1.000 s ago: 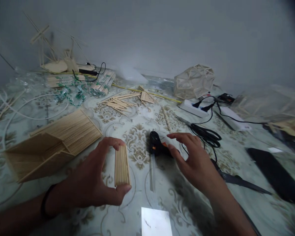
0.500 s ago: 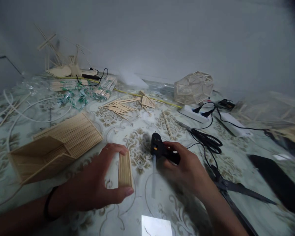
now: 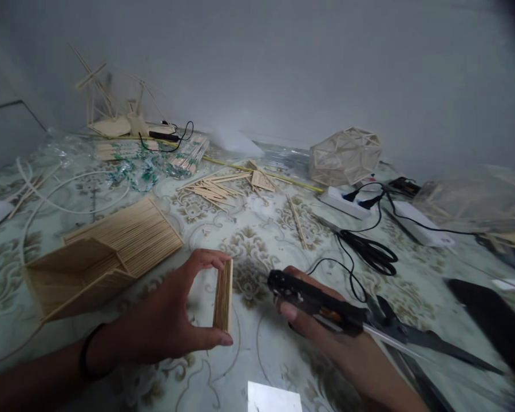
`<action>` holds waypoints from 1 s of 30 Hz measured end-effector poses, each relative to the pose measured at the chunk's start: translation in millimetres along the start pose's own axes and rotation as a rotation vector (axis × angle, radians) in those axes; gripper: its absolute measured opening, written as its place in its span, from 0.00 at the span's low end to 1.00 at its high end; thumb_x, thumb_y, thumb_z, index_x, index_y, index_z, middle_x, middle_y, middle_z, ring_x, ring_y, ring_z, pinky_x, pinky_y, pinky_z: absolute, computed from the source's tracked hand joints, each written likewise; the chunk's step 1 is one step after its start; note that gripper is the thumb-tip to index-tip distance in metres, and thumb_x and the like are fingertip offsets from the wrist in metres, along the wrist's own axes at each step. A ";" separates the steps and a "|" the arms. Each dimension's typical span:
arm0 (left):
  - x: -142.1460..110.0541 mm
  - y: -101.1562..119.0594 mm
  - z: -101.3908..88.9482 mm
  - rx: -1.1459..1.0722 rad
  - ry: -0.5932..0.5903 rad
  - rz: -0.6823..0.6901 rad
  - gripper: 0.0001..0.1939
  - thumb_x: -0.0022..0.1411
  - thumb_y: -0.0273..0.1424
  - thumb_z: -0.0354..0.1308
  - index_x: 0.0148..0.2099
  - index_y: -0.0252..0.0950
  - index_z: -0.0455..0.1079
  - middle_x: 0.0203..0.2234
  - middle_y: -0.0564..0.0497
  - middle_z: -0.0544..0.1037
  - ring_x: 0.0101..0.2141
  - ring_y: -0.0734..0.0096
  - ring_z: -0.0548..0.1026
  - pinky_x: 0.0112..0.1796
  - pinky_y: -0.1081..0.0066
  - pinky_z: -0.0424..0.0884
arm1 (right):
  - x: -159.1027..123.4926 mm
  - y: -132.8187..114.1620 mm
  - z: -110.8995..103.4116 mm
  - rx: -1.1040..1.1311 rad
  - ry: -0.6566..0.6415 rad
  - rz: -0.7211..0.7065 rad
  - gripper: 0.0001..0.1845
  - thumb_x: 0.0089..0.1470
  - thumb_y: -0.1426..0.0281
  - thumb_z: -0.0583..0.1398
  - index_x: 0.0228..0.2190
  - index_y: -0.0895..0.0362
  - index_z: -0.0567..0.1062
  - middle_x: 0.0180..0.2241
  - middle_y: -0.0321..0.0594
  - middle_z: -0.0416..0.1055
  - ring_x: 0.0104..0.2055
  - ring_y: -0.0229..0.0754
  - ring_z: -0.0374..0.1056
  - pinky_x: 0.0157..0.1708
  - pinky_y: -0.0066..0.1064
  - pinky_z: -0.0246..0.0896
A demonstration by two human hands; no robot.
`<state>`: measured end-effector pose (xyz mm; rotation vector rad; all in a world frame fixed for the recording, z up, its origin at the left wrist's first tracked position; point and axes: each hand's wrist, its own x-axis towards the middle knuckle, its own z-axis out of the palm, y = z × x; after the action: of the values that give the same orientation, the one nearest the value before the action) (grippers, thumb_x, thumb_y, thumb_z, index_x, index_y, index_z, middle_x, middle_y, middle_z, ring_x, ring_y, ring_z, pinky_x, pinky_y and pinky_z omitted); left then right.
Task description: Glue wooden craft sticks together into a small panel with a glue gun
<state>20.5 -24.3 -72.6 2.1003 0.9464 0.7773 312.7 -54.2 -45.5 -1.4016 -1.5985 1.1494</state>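
Between the thumb and fingertips of my left hand (image 3: 167, 312) stands a small panel of wooden sticks (image 3: 223, 296), gripped by its two ends and turned nearly edge-on. My right hand (image 3: 317, 329) is wrapped round a black glue gun (image 3: 315, 297), whose front end points left, toward the panel but apart from it. A clear glue stick (image 3: 395, 342) sticks out of the gun's back, over my right wrist. Left of my left hand rests a larger open box-like piece made of sticks (image 3: 124, 240).
Loose sticks (image 3: 212, 191) lie at the middle back. To the right are black-handled scissors (image 3: 369, 252), a second dark pair (image 3: 438, 340), a power strip (image 3: 345, 203) and a black phone-like slab (image 3: 489, 320). A faceted stick frame (image 3: 345, 155) stands near the wall.
My right hand has closed on the glue gun, lifted it off the table and swung its front end to the left. My left hand has turned the panel more edge-on.
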 end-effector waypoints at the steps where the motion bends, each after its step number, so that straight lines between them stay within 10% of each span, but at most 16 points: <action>1: 0.2 -0.8 0.2 0.007 0.012 0.019 0.49 0.57 0.37 0.83 0.69 0.52 0.54 0.69 0.44 0.71 0.69 0.45 0.74 0.67 0.44 0.76 | -0.7 -1.2 1.9 0.036 -0.047 -0.026 0.18 0.65 0.52 0.67 0.31 0.51 0.74 0.29 0.34 0.69 0.31 0.45 0.67 0.30 0.34 0.66; 8: 0.0 -4.7 4.8 -0.017 0.113 0.105 0.48 0.57 0.40 0.83 0.69 0.49 0.58 0.69 0.41 0.70 0.69 0.44 0.73 0.68 0.43 0.75 | -1.5 -3.3 12.0 0.166 -0.273 -0.056 0.14 0.58 0.61 0.71 0.30 0.52 0.72 0.30 0.32 0.66 0.31 0.41 0.64 0.30 0.32 0.60; 30: 1.6 3.8 3.5 -0.098 0.128 0.085 0.45 0.56 0.40 0.83 0.66 0.51 0.59 0.68 0.44 0.71 0.70 0.46 0.73 0.69 0.46 0.73 | -17.4 28.6 19.0 0.152 -0.253 -0.011 0.17 0.55 0.54 0.75 0.39 0.50 0.81 0.35 0.37 0.75 0.35 0.45 0.72 0.36 0.36 0.72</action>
<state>25.4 -26.1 -71.3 2.0360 0.8712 0.9916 308.1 -74.0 -78.1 -1.1851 -1.6482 1.4560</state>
